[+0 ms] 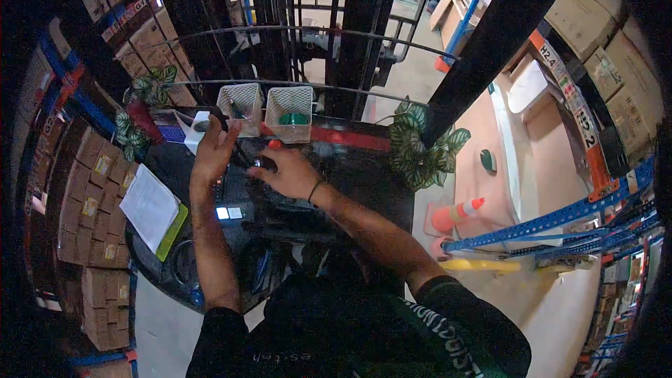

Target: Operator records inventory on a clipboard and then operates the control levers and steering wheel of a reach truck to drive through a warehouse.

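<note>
My left hand (213, 157) is raised over the black work surface (178, 182) with fingers curled by a dark item (218, 117), beside a white object (192, 138); exactly what it grips is unclear. My right hand (287, 175), right of it, pinches a small black-and-silver thing (259, 162), just below a red knob (274, 143). Two white mesh baskets (299, 94) stand behind my hands, the right one holding something green. Below my hands lies a small device with a lit screen (228, 213). At the left, white papers (147, 203) rest on a yellow-green board (171, 234).
Leafy plants (427, 147) flank the surface. Black metal bars (350, 84) cross in front. Racks with cartons (98, 189) line both sides, with blue beams (518, 232) at the right. An orange cone (448, 215) and a yellow bar (476, 266) are low at the right.
</note>
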Motion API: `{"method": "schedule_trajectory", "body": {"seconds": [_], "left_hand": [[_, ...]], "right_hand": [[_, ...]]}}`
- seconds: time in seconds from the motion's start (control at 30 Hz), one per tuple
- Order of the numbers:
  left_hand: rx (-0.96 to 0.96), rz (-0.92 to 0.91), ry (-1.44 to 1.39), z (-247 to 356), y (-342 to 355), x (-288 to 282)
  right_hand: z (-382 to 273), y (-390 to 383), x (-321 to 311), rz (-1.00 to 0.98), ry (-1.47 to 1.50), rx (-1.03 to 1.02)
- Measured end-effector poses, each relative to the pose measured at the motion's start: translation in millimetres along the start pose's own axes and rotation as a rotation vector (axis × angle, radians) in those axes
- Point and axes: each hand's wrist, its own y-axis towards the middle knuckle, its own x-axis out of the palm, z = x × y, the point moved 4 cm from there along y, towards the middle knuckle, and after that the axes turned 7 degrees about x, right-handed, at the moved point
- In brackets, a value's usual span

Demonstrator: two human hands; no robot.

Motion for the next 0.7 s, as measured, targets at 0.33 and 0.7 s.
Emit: {"method": "schedule_trajectory", "body": {"seconds": [0.33, 0.7], "left_hand": [[0.098, 0.072, 0.253, -1, -21, -7], [0.200, 0.026, 0.168, -14, -40, -20]], "right_hand": [[-2, -30, -1, -0.130, 0.068, 0.080], [74, -101, -25, 0.134, -0.430, 0.224]]}}
